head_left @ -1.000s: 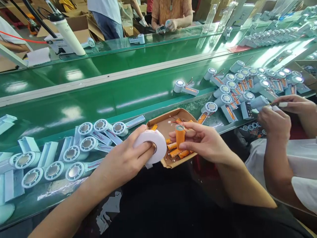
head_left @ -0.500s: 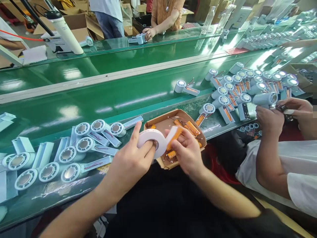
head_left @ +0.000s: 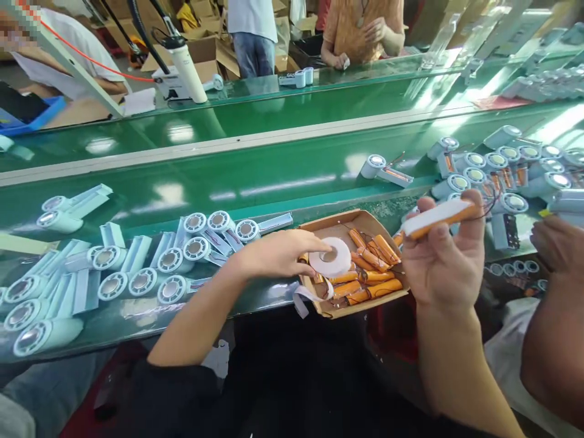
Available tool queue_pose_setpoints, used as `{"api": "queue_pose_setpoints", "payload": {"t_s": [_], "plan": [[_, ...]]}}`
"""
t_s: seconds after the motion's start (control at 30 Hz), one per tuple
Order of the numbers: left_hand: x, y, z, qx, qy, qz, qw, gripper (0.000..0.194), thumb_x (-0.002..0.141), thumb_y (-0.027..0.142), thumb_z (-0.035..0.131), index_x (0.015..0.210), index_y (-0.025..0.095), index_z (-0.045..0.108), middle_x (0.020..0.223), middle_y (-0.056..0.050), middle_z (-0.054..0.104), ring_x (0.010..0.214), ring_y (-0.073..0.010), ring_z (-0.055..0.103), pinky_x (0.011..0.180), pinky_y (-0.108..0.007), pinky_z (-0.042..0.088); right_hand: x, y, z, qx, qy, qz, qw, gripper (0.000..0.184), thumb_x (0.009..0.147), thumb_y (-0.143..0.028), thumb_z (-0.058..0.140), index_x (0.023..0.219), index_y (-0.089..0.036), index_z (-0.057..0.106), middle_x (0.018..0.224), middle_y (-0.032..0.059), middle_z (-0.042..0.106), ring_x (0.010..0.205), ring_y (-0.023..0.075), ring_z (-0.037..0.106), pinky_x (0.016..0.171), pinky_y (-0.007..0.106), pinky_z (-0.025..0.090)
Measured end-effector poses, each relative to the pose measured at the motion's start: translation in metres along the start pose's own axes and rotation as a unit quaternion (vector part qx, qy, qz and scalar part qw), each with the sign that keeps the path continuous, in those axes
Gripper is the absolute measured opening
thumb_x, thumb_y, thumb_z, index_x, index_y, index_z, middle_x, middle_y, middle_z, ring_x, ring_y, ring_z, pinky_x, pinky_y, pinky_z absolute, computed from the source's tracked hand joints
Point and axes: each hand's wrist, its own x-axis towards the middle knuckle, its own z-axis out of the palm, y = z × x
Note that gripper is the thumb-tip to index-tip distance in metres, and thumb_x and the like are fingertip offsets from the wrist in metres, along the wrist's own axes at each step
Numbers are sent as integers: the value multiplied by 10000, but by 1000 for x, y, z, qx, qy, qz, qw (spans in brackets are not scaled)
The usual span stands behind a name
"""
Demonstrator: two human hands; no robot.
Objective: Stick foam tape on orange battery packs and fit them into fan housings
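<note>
My left hand (head_left: 285,252) is at the left side of a cardboard box (head_left: 322,222), its fingers and thumb closed on the edge of a roll of white tape (head_left: 342,263). A loose end of tape (head_left: 302,304) curls down over the box's front rim. Raised to the right of the box, my right hand (head_left: 444,267) grips an orange battery pack (head_left: 460,214) between thumb and fingers. A white strip covers the upper face of that pack, and thin wires trail from its right end. Several orange battery packs (head_left: 371,258) lie in the box beneath the roll.
Light-blue round-headed housings (head_left: 171,258) crowd the bench at left, and more housings (head_left: 474,161) with battery packs fitted lie at right. One housing (head_left: 376,164) rests on the green belt (head_left: 255,170). A co-worker's hand (head_left: 559,243) works at far right; other people stand across the belt.
My right hand has drawn the battery pack away from the tape roll, up and right. My left hand has lowered the roll over the box. The view has shifted left.
</note>
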Motion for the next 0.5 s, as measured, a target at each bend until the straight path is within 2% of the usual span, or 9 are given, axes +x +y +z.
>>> {"api": "queue_pose_setpoints", "payload": {"t_s": [0.03,0.07,0.13,0.2,0.27,0.33,0.4,0.5], "plan": [[-9,-10,-3,18,18,-30,999,319,1027,360,662,1335,281,688,1379,17,731,1260,-160,674,1068,-238,535,-10,1,-2,-25,-20,15,999,454,828,-412,891,1181,-638,715,1193,-63,793,1264,266,704,1065,527,563],[-19,-20,-2,49,43,-79,995,292,1050,365,619,1316,276,701,1383,2,729,1267,-170,668,1099,-264,522,-19,3,-7,-54,-34,14,998,456,863,-425,850,1215,-663,686,1220,-57,790,1304,296,683,1026,561,569],[-38,-36,7,115,79,-194,971,277,1038,346,611,1243,209,738,1385,-105,719,1310,-295,640,1133,-446,520,-28,4,-20,-116,-49,-14,992,474,902,-455,784,1278,-693,620,1349,-76,740,1372,347,635,954,605,583],[-49,-49,18,152,63,-266,950,215,978,253,642,1102,141,777,1260,-200,744,1207,-404,670,1020,-582,554,-28,2,-30,-165,-50,-37,984,482,918,-489,752,1297,-724,569,1487,-142,640,1403,376,604,933,618,591],[-47,-63,21,165,31,-287,943,173,922,146,622,951,129,792,1076,-195,767,1059,-387,706,914,-546,583,-19,-1,-33,-178,-44,-42,982,462,898,-495,783,1232,-746,585,1462,-184,639,1371,396,626,896,624,603],[-30,-82,13,172,19,-282,944,233,887,83,571,899,139,797,1014,-175,758,1050,-352,696,919,-496,573,-1,-2,-24,-153,-62,-25,986,441,851,-432,858,1132,-703,653,1249,-142,752,1282,403,690,834,618,616],[0,-107,-4,159,23,-267,950,263,857,75,565,912,161,808,1099,-167,755,1173,-339,648,1019,-473,528,23,3,-1,-109,-93,-21,989,404,792,-333,914,1044,-572,709,1020,-86,806,1157,380,762,786,571,631],[50,-146,-30,87,12,-242,966,219,787,114,651,888,216,816,1184,-87,774,1253,-294,613,1081,-376,475,70,25,46,-92,-163,-2,982,362,726,-275,920,988,-354,683,942,-25,831,1029,292,805,826,460,650]]}}
